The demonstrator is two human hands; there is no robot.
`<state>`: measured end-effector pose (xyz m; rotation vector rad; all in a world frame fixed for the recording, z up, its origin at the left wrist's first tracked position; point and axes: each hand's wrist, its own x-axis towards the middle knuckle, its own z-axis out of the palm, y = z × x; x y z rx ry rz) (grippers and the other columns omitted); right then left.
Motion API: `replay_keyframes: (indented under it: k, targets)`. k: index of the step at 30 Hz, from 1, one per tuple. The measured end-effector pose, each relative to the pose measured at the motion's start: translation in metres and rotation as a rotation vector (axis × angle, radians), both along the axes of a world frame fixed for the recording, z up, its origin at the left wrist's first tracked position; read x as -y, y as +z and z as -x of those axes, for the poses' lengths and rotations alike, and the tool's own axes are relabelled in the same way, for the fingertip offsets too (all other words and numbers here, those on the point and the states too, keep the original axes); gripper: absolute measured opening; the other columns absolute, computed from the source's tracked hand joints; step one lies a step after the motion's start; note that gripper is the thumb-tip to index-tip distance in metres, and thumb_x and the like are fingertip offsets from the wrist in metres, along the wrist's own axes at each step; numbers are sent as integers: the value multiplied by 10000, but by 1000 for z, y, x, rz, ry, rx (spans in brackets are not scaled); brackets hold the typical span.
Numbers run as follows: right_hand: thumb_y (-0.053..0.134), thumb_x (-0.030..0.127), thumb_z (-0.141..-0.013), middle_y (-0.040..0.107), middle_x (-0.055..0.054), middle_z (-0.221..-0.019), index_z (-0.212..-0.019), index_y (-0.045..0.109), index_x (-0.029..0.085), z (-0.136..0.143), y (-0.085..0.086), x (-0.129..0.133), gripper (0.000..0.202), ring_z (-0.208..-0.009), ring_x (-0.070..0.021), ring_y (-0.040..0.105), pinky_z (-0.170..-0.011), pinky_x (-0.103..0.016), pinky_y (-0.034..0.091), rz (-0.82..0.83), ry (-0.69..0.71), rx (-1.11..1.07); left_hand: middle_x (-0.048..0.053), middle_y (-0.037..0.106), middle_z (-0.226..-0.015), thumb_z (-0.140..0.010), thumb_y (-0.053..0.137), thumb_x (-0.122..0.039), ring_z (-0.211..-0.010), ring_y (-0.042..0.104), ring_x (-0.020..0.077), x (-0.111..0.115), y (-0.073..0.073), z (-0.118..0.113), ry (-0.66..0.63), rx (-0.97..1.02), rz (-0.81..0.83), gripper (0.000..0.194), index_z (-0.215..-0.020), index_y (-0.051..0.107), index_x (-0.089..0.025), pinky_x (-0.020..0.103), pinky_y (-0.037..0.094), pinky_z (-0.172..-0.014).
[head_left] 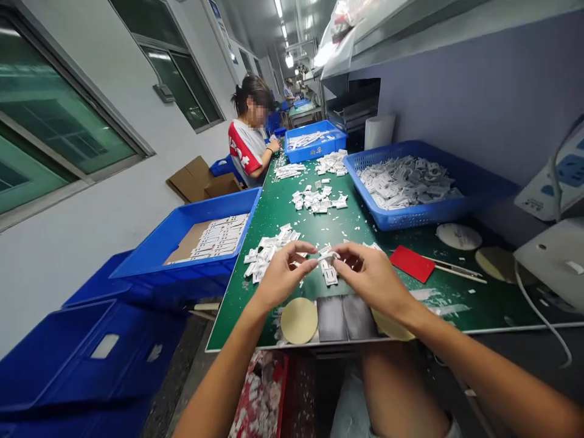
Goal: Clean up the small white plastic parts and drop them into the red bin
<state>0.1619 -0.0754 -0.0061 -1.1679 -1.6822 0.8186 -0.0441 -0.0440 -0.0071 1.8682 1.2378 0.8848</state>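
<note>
Over the near edge of the green table, a small white plastic part [326,257] is held up between my two hands. The thumb and index finger of my left hand [283,272] close on its left end. My right hand [371,277] pinches the other end, its fingers curled. Just below lies another white plastic piece with a slot [329,274], partly hidden by the held part. A heap of similar white parts [269,250] spreads beside my left hand. Dark grey abrasive-looking pads [344,317] and a tan round disc [298,320] lie at the front edge.
Right of my hands are a red cloth-like piece [412,263] and tweezers-like metal tools [458,271]. A blue basket [387,218] holds many white parts. Blue bins [150,267] stand left. Farther along, a co-worker [249,134] sits by a blue tray [314,151]. Below is a red scrap bin [281,395].
</note>
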Motion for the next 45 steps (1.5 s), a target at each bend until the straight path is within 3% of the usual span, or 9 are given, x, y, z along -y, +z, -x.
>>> replay_keyframes:
  k: [3, 7, 13, 19, 26, 28, 36, 41, 45]
  targets:
    - [574, 211, -799, 594, 40, -705, -895, 621, 219, -7, -2, 6, 107, -632, -117, 528, -582, -243, 387, 133, -73, -140, 79, 648, -1116, -900, 559, -329, -855, 609, 186, -11, -14, 8, 234, -398, -192, 287, -1164, 595, -220, 324, 466, -776]
    - [640, 270, -760, 568, 52, -662, -859, 529, 213, -17, -5, 13, 159, -572, -111, 535, -562, -241, 397, 315, -56, -461, 101, 622, -1098, -889, 556, -267, -1032, 577, 245, -19, -23, 2, 295, -793, -273, 256, -1134, 612, -221, 339, 441, -833]
    - [713, 424, -745, 597, 29, -702, -911, 543, 202, -35, -11, 20, 326, -579, -111, 548, -594, -255, 447, 391, -176, -666, 75, 629, -955, -808, 576, -127, -964, 564, 242, -27, -22, -8, 251, -613, -266, 203, -986, 633, -207, 337, 431, -820]
    - [751, 440, -723, 615, 8, -798, -1104, 590, 235, -55, -17, 34, 462, -608, -121, 548, -598, -275, 463, 342, -251, -618, 68, 592, -1010, -912, 407, -202, -902, 584, 193, -16, -11, 8, 265, -286, -290, 324, -1167, 602, -244, 333, 452, -848]
    - [697, 468, -769, 642, -22, -821, -889, 643, 209, -68, -27, 54, 291, -730, -159, 579, -648, -277, 468, 345, -257, -303, -12, 597, -800, -787, 603, -242, -721, 623, 124, 42, -8, 36, 373, 750, 179, 225, -965, 469, -211, 233, 491, -650]
    - [668, 444, -797, 648, -18, -837, -904, 637, 216, -67, -25, 57, 253, -736, -162, 583, -649, -279, 462, 290, -240, -192, -28, 593, -789, -726, 665, -199, -664, 579, 84, 51, -9, 31, 400, 849, 229, 278, -917, 463, -210, 183, 451, -593]
    - [535, 226, -887, 659, -50, -979, -942, 647, 221, -71, -33, 63, 124, -956, -217, 557, -844, -346, 415, -115, -125, 502, 9, 573, -967, -616, 550, -71, -772, 564, 89, 48, -27, 10, 415, 813, 291, 479, -1074, 536, -212, 179, 440, -622]
    - [522, 257, -928, 660, -62, -995, -980, 653, 212, -79, -44, 62, 147, -921, -224, 538, -790, -354, 371, -202, -117, 756, 25, 584, -948, -690, 509, -49, -857, 539, 126, 51, -31, 14, 431, 271, -132, 373, -1000, 648, -203, 213, 435, -730]
    - [494, 269, -952, 670, -73, -987, -1002, 657, 205, -79, -43, 60, 182, -907, -224, 521, -755, -353, 337, -257, -88, 894, 27, 578, -879, -804, 561, -154, -828, 553, 150, 52, -31, 12, 368, 45, -203, 211, -966, 686, -205, 252, 454, -757]
